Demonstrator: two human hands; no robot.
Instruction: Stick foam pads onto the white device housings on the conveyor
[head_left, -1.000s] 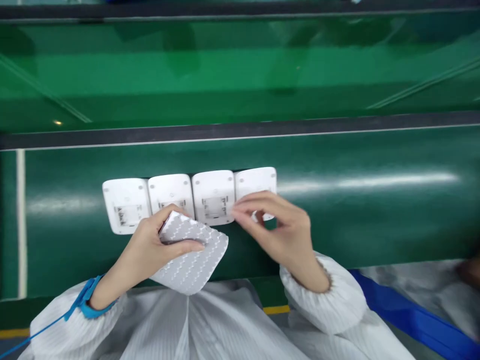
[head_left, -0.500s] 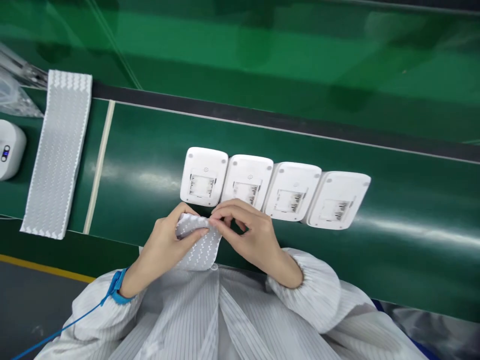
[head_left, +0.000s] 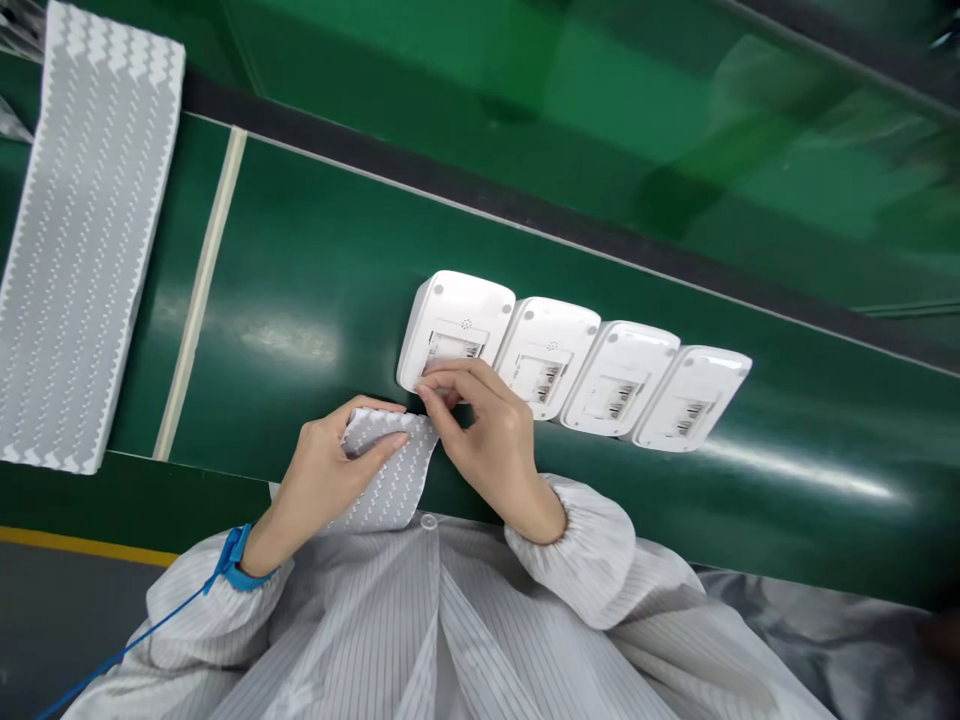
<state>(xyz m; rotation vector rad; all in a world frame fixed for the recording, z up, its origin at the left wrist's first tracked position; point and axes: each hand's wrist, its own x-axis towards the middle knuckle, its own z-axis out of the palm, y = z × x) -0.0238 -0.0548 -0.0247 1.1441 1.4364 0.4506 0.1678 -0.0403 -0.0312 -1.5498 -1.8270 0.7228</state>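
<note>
My left hand (head_left: 334, 452) grips a folded grey sheet (head_left: 390, 475) with rows of small white wavy marks, thumb on its face and fingers behind. Just above the sheet's right end, my right hand (head_left: 484, 425) pinches thumb and forefinger together; whatever is between the tips is too small to make out. Those fingertips are at the lower edge of the leftmost white device (head_left: 469, 295) and partly cover its open battery bay. Three similar devices continue the row: a second (head_left: 559, 315), a third (head_left: 645, 340) and the rightmost one (head_left: 716, 370), backs up with battery bays open.
A longer strip of the same patterned grey sheet (head_left: 90, 240) lies at the left across the green bench (head_left: 315, 230). A pale tape line (head_left: 201, 290) crosses the bench beside it. A dark rail (head_left: 450, 195) runs along the back. A blue cord (head_left: 150, 632) trails from my left wristband.
My right hand has moved off the sheet, up to the leftmost device. In the view, the devices have shifted right and the long strip appears larger and farther left. My left hand still holds the sheet.
</note>
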